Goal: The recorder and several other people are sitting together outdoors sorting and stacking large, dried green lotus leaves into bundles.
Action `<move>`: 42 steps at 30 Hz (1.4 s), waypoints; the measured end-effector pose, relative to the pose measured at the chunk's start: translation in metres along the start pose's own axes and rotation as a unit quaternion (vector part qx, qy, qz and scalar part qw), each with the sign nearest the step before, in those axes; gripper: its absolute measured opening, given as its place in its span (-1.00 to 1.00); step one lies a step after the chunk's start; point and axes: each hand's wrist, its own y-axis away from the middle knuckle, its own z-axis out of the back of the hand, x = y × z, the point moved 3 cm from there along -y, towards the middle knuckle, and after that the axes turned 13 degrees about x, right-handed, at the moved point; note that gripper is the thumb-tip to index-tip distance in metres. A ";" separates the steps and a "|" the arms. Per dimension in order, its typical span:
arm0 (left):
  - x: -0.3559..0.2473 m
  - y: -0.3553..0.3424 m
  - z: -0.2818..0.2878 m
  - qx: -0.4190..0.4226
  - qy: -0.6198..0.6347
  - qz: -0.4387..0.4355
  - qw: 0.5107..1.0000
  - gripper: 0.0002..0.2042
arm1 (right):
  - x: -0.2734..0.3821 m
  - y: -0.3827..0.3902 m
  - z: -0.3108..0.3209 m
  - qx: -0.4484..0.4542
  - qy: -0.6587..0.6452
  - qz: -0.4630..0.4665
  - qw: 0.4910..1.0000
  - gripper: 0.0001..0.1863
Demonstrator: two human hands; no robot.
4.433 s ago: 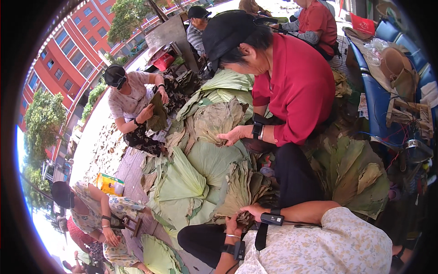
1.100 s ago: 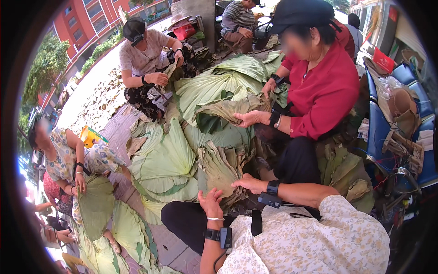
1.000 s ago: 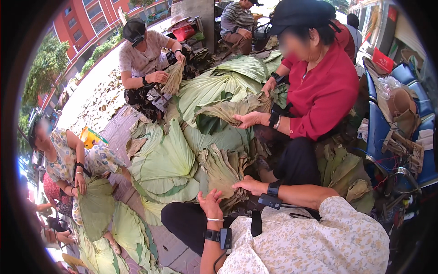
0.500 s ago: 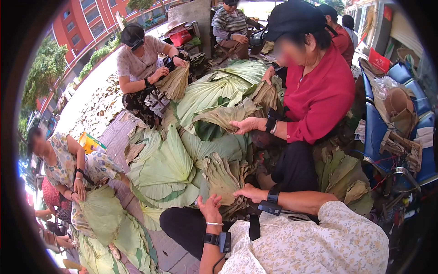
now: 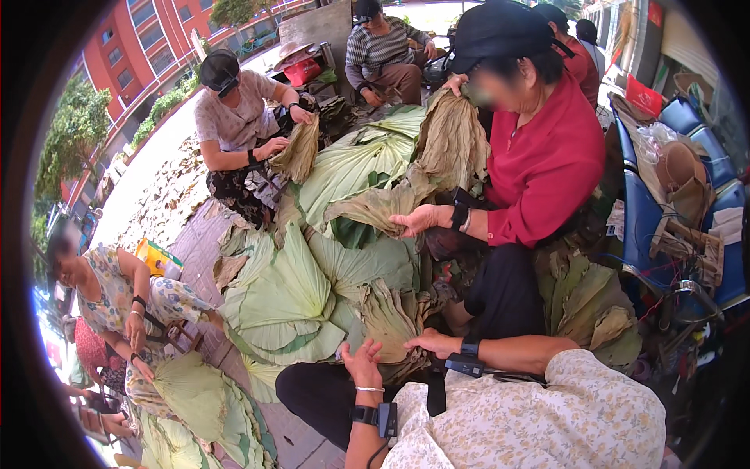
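Note:
My left hand (image 5: 362, 365) is palm up with its fingers apart, holding nothing, beside the lower edge of a dry brown lotus leaf (image 5: 388, 316). My right hand (image 5: 434, 342) reaches in from the right, its fingers closed at the edge of that creased leaf; part of the grip is hidden. Just beyond both hands lies a broad pile of pale green lotus leaves (image 5: 285, 289). Both my wrists carry dark bands with small boxes; a pale bangle circles my left wrist.
Across from me a person in red (image 5: 547, 176) holds dry leaves (image 5: 453, 141). Other people sit left and behind with leaves. On the right stand blue seats (image 5: 644, 227) loaded with things, and a leaf heap (image 5: 590, 305). A red bag (image 5: 302, 72) sits at the back.
My right hand and the dry leaf have shifted slightly down. The person in red has raised a bunch of dry leaves. At left, a person's hands have parted over the green leaves.

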 end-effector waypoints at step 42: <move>-0.017 0.002 0.004 -0.162 -0.050 -0.095 0.981 -0.41 | 0.110 0.013 -0.004 0.089 0.058 0.183 0.977 -0.65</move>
